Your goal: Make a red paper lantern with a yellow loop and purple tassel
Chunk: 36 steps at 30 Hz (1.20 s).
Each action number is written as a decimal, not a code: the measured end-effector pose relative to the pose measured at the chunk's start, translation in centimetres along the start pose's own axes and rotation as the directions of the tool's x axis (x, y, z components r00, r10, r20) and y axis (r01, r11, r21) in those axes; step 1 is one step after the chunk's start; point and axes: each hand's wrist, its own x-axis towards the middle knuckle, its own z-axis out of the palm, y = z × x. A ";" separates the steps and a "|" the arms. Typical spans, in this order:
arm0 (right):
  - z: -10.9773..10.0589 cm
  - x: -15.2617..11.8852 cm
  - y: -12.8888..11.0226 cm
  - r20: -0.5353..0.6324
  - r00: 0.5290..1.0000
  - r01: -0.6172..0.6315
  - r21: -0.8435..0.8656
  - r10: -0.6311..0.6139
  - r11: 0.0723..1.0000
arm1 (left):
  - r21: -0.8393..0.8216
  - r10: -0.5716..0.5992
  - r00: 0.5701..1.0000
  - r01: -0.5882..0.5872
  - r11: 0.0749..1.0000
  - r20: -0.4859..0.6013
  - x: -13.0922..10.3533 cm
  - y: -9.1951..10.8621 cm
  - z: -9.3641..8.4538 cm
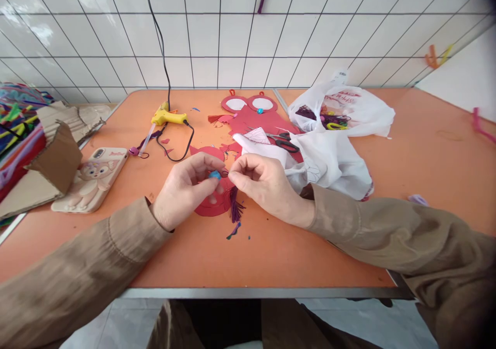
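Note:
My left hand (188,190) is closed, pinching a small blue bell (214,175) between thumb and fingers. A thin dark cord (224,173) runs from the bell toward my right hand (267,186), whose thumb and forefinger are pinched on the cord's end. Beneath both hands lies a red cut-out piece (211,208), partly covered by them. A dark purple tassel (235,204) hangs or lies just below my right fingers; which of the two I cannot tell.
A yellow glue gun (168,116) and a phone (95,178) lie left, near cardboard (58,157). Black-handled scissors (284,143) rest on red pieces (256,123) and white cloth (333,160). A white plastic bag (364,112) with yarn stands behind right.

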 end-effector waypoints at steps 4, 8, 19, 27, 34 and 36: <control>0.0 0.0 -0.1 0.008 1.000 -0.016 0.001 0.016 1.000 | 0.021 -0.068 0.998 0.068 0.997 0.006 -0.1 0.0 -0.5; 0.0 -0.1 -0.2 0.024 0.999 -0.030 0.006 0.030 1.000 | 0.151 0.032 0.999 -0.027 0.988 -0.033 -0.3 0.3 -0.2; 0.0 -0.2 -0.7 0.061 0.996 -0.065 0.037 0.063 0.997 | 0.572 0.428 0.898 -0.403 0.715 0.099 -0.3 0.1 -0.4; 0.0 -0.4 -0.4 0.094 0.995 -0.041 0.013 0.040 0.999 | 0.584 0.300 0.952 -0.273 0.764 0.053 -0.3 0.8 -0.2; 0.1 -0.4 -0.1 0.091 0.994 -0.055 0.025 0.052 0.998 | 0.459 0.127 0.992 -0.125 0.879 0.027 -0.3 0.7 -0.2; 0.1 -0.4 -0.1 0.094 0.995 -0.036 0.018 0.034 0.999 | 0.398 0.055 0.997 -0.070 0.915 0.049 -0.2 0.7 -0.1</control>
